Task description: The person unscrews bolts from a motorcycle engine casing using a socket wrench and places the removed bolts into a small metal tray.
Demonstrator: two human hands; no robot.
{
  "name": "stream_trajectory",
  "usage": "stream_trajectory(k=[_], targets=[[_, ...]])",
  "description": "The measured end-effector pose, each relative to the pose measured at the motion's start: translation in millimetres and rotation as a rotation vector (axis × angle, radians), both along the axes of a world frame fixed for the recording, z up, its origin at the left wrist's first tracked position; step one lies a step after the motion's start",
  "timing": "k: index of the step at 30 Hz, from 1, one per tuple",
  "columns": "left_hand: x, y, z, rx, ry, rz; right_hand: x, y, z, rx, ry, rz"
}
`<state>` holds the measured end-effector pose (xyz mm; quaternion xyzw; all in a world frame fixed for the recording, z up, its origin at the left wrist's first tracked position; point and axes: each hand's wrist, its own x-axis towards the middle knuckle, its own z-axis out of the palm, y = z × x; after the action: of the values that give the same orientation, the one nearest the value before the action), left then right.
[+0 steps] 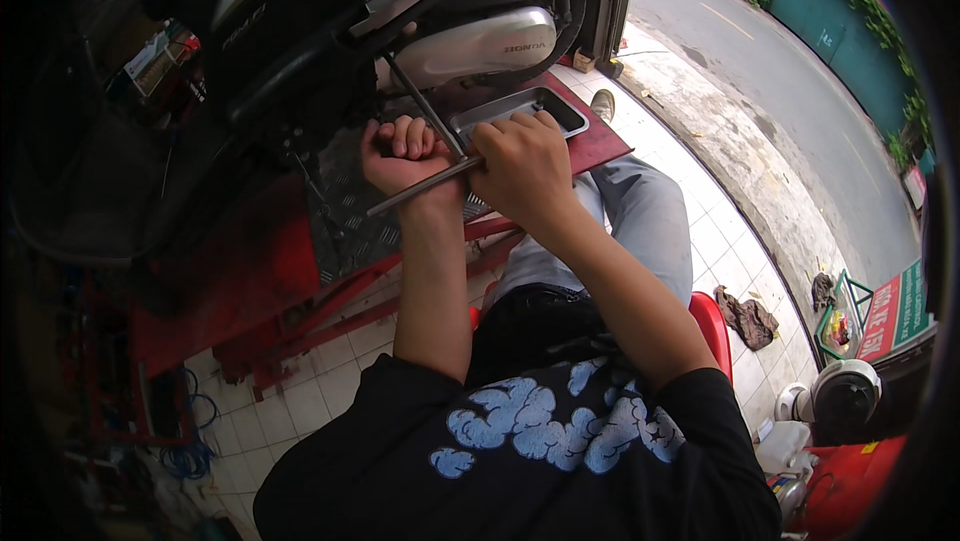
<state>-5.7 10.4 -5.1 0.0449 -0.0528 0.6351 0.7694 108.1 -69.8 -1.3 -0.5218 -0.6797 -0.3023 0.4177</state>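
Note:
A metal T-handle wrench (428, 113) slants down from the underside of a scooter (290, 51), its crossbar lying across in front of my left wrist. My right hand (525, 161) is closed round the right end of that crossbar. Beside the shaft, my left hand (405, 154) is turned palm up with its fingers curled in; whatever they may hold is hidden. The wrench's far tip meets the scooter near its silver engine cover (480, 49), and the fastener there cannot be made out. Just behind my right hand is a shallow metal tray (572, 119) with small dark items.
The scooter stands on a red lift platform (225, 286) with a dark treadplate. A brown rag (748, 319) lies on the white tiles at right. Blue hose (190, 456) is coiled at lower left. A red tank (850, 486) stands at lower right; a street lies beyond.

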Motion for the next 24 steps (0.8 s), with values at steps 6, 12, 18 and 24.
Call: stream_trajectory(k=[6, 12, 18, 24], targets=[[-1.3, 0.3, 0.2, -0.002, -0.001, 0.01, -1.3, -2.1, 1.0, -0.007, 0.03, 0.017], [-2.1, 0.7, 1.7, 0.005, 0.036, 0.025, -1.1, -1.6, -1.0, 0.018, 0.035, 0.033], [-2.2, 1.0, 1.4, 0.011, 0.021, 0.003, -2.1, -2.5, -2.7, 0.054, 0.044, 0.041], [-2.9, 0.9, 1.6, 0.007, 0.029, 0.01, -1.8, -0.6, -3.9, 0.066, 0.036, 0.045]])
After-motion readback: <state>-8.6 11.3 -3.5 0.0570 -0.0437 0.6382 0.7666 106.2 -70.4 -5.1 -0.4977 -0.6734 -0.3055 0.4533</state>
